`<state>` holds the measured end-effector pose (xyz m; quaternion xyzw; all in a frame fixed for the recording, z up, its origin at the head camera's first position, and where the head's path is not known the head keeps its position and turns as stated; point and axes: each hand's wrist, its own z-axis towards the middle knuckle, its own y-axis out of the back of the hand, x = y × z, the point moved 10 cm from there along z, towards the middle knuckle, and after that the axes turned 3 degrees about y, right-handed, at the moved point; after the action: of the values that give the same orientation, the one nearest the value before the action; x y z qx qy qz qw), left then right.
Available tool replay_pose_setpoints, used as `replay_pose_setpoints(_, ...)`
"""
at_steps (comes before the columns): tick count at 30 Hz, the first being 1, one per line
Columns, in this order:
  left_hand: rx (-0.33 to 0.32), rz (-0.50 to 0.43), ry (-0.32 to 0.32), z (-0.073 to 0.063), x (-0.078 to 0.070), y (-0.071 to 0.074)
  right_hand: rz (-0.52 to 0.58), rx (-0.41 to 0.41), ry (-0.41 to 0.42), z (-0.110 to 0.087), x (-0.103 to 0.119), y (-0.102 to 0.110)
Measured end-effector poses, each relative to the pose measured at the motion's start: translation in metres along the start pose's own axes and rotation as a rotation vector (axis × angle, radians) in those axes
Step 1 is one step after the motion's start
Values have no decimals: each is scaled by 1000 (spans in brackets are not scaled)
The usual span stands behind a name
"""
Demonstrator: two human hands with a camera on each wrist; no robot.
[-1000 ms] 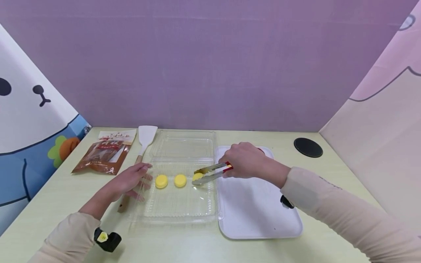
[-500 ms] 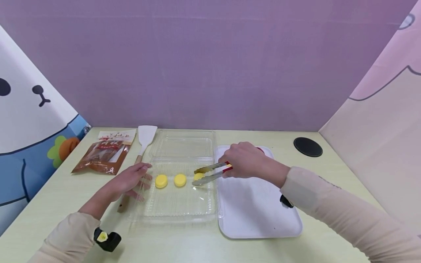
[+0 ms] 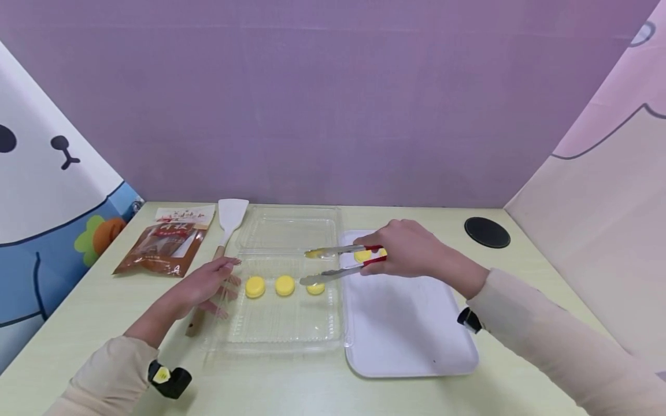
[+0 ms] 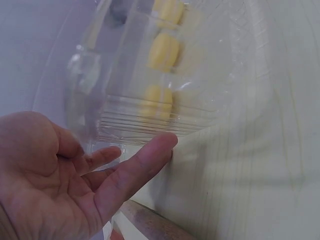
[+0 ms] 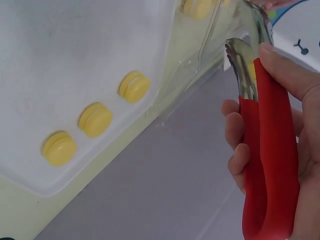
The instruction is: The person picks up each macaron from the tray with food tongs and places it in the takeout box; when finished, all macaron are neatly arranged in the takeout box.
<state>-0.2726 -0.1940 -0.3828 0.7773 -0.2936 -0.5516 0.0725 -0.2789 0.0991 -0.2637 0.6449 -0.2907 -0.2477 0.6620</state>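
My right hand [image 3: 408,248] grips a pair of kitchen tongs [image 5: 272,145] by their red handles, as the right wrist view shows. The metal arms are spread apart with nothing between their tips, over the right side of a clear plastic clamshell box [image 3: 281,329]. In the box's base three yellow macarons [image 3: 284,286] lie in a row; a tong arm partly covers the rightmost. Three more yellow macarons [image 5: 95,120] sit on a white tray [image 3: 411,346]. My left hand [image 3: 205,286] is at the box's left edge, fingers extended against its wall.
A white spatula [image 3: 232,214] with a wooden handle lies left of the box, its handle partly behind my left hand. Farther left is a brown food packet [image 3: 166,242]. A black round disc [image 3: 487,233] lies at the back right. A purple backdrop [image 3: 322,104] rises behind the table.
The tongs have spread wider and moved off the rightmost macaron, which stays in the box. My right hand has shifted right and slightly back. The left hand has held still.
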Motion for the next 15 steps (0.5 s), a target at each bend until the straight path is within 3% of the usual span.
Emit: replay_pose_setpoints(15,8,-18,15,0,2,-1,95,-197,-57,-50,-52,18)
